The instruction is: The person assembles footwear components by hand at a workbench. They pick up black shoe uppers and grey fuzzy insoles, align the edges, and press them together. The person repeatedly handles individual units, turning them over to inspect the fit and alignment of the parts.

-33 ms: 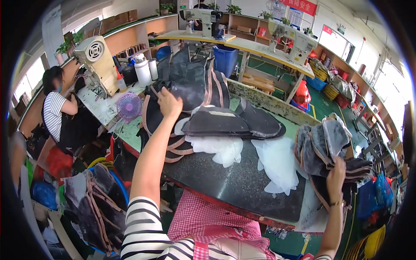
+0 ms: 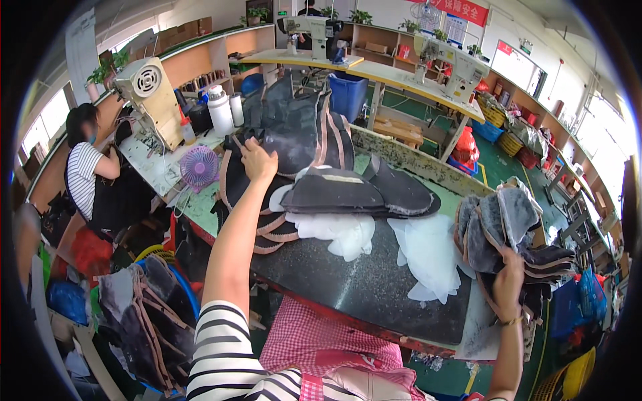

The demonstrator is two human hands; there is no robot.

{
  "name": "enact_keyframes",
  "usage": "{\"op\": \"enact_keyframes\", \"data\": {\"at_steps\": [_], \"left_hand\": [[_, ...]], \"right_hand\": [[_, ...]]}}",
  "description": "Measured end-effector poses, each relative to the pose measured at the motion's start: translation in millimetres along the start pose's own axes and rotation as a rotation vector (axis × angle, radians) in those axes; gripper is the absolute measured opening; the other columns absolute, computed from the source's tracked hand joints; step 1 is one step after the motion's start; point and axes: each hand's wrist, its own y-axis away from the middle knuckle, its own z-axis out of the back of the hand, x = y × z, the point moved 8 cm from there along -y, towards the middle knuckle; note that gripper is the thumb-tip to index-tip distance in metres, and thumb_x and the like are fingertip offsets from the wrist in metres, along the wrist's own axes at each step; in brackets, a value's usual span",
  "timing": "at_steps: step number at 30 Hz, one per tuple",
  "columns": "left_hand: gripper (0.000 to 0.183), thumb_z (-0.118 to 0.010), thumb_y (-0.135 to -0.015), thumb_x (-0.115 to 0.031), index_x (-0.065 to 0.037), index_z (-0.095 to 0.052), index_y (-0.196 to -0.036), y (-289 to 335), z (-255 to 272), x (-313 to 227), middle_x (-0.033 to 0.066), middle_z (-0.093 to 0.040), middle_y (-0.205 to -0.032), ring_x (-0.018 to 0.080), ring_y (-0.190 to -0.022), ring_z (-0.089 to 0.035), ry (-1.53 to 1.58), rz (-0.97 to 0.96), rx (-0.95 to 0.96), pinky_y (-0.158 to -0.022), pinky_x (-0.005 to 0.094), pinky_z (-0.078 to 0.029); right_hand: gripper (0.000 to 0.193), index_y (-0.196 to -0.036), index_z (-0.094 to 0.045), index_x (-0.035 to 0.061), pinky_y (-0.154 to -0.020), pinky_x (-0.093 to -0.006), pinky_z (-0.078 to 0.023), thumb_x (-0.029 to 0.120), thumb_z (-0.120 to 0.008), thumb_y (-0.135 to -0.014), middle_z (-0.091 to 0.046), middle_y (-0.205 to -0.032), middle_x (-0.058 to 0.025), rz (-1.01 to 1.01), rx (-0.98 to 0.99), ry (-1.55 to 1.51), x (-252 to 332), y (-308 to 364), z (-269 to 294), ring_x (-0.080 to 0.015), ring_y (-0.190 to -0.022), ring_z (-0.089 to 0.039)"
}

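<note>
My left hand (image 2: pixel 259 160) reaches forward to the stack of dark cut pieces (image 2: pixel 291 144) with tan edging. Its fingers are bent and closed at the stack's left edge, apparently gripping a dark piece. On the right, my right hand (image 2: pixel 509 277) pinches the lower edge of a grey plush piece (image 2: pixel 516 212) on a pile of similar tan-edged pieces. Between the hands, black curved panels (image 2: pixel 348 192) lie stacked. White thin sheets (image 2: pixel 428 257) fan out in front of them, and more white sheets (image 2: pixel 344 234) stick out beneath the panels.
A dark board (image 2: pixel 348 287) covers the near worktop. At the left are a purple fan (image 2: pixel 199 166), a white bottle (image 2: pixel 219 110) and a sewing machine (image 2: pixel 150 93), with a seated person (image 2: pixel 90 160) beyond. More plush pieces (image 2: pixel 144 314) fill a blue-rimmed basket at lower left.
My left hand has shifted slightly left, its fingers drawn closer together. My right hand has moved a little left and down along the plush piece's lower edge.
</note>
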Motion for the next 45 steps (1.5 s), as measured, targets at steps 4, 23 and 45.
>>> {"op": "enact_keyframes", "data": {"at_steps": [4,23,45], "left_hand": [[0.037,-0.067,-0.084,-0.03,-0.002,-0.057,-0.106,-24,-33,-29,0.0213,-0.066,-0.097,0.0408,-0.095,-0.064,-0.096,-0.144,0.233,-0.078,0.0499,-0.052],[0.031,-0.057,-0.096,-0.019,-0.001,-0.053,-0.121,160,45,-46,0.0058,-0.061,-0.112,0.0111,-0.101,-0.057,1.166,0.103,0.659,-0.087,0.0274,-0.046],[0.027,-0.062,-0.086,-0.023,-0.004,-0.066,-0.105,227,18,-94,0.0135,-0.063,-0.114,0.03,-0.121,-0.052,0.1,-1.093,0.428,-0.102,0.0467,-0.035]], "right_hand": [[0.047,-0.112,-0.058,0.0048,-0.094,-0.0437,-0.042,-0.007,-0.056,-0.067,-0.059,-0.11,-0.0158,0.144,0.204,-0.208,76,57,-56,-0.035,-0.104,-0.055],[0.031,-0.112,-0.057,0.0012,-0.088,-0.0416,-0.047,0.004,-0.059,-0.081,-0.06,-0.111,-0.0184,0.039,0.2,-0.307,75,-17,-109,-0.0379,-0.102,-0.057],[0.009,-0.077,-0.068,0.0065,-0.064,-0.0397,-0.053,0.008,-0.061,-0.072,-0.067,-0.078,-0.0149,0.065,0.385,0.325,54,-147,-147,-0.0325,-0.075,-0.067]]}}
